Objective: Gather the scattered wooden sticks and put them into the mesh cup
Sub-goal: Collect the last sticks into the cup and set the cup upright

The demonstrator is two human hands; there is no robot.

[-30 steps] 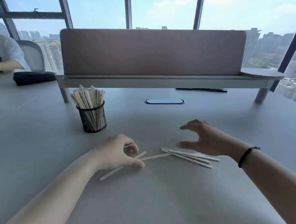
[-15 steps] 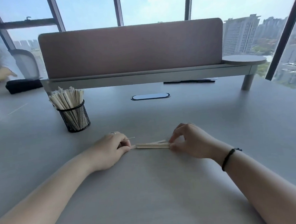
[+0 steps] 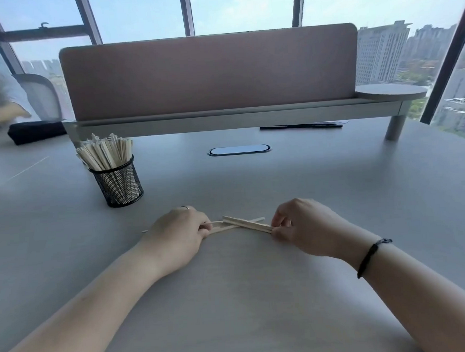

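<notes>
Wood: the loose wooden sticks are pale, thin and flat, lying crossed in a small bunch on the grey table, between the two hands.
Left hand: the left hand has its fingers curled round the left ends of the bunch, knuckles up.
Right hand: the right hand pinches the right ends between thumb and fingertips.
Mesh cup: the black mesh cup stands upright behind and left of the hands, well apart, already packed with sticks that fan out above its rim.
Handling: likely very light and stiff, but smooth enough to slip past each other and splay; thin enough to snap if bent.
Where to hold: squaring the ends first, then gripping the bunch round its middle, should keep it together for the lift.
</notes>
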